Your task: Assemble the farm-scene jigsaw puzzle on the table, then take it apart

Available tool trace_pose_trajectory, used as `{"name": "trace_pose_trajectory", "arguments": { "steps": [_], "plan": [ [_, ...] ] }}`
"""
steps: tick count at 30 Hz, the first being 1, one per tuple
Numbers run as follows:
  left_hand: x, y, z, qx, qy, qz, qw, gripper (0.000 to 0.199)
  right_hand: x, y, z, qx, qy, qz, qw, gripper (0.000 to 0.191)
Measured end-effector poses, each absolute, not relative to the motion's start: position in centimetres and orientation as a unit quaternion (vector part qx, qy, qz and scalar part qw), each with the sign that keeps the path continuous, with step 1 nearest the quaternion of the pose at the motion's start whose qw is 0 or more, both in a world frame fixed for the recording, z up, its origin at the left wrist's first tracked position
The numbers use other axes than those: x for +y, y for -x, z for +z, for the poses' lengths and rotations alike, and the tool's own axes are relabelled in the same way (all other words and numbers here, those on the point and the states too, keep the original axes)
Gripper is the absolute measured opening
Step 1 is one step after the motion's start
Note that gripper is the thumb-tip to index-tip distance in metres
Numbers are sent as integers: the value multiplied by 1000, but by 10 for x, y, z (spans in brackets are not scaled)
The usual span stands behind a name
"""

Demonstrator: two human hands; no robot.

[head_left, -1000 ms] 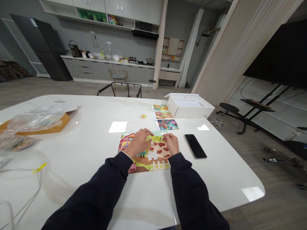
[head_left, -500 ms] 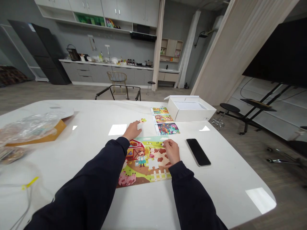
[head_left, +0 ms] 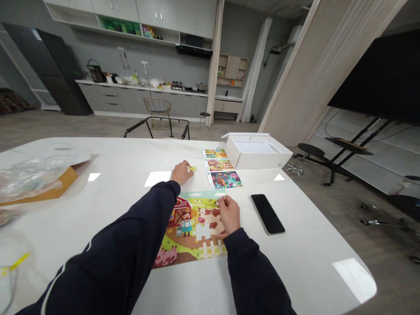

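Observation:
A farm jigsaw puzzle (head_left: 187,249) lies in front of me, showing a barn, a farmer, a cow and a pig. A white, piece-shaped gap (head_left: 202,231) shows below the cow's head. Beyond the puzzle's far edge, my left hand (head_left: 182,173) has its fingers closed on a loose yellow-green puzzle piece (head_left: 192,169) at the tabletop. My right hand (head_left: 229,213) is over the puzzle's upper right part, thumb and finger pinched together. Whatever is between those fingertips is hidden.
Picture cards (head_left: 220,165) lie beyond the puzzle, beside an open white box (head_left: 257,153). A black phone (head_left: 268,213) rests to the right. Clear plastic wrapping (head_left: 33,175) and brown card (head_left: 62,186) are at the left, with a yellow-tagged cord (head_left: 18,262) nearer.
My left hand has reached slightly farther out, its fingers now over the loose piece. My right hand stays at the puzzle's upper right. The view has shifted a little.

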State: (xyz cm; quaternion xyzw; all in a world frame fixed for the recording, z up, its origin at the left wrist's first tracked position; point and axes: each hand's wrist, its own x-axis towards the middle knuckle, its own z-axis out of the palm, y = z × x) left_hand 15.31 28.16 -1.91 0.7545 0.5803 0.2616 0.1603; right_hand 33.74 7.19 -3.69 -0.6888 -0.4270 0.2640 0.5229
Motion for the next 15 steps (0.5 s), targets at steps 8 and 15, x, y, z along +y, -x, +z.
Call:
{"name": "trace_pose_trajectory", "arguments": {
  "steps": [8, 15],
  "plan": [
    [211, -134, 21, 456, -786, 354, 222, 28, 73, -339, -34, -426, 698, 264, 512, 23],
    [79, -100, 25, 400, -796, 349, 290, 23, 75, -341, -35, -435, 701, 250, 507, 25]
  ]
}}
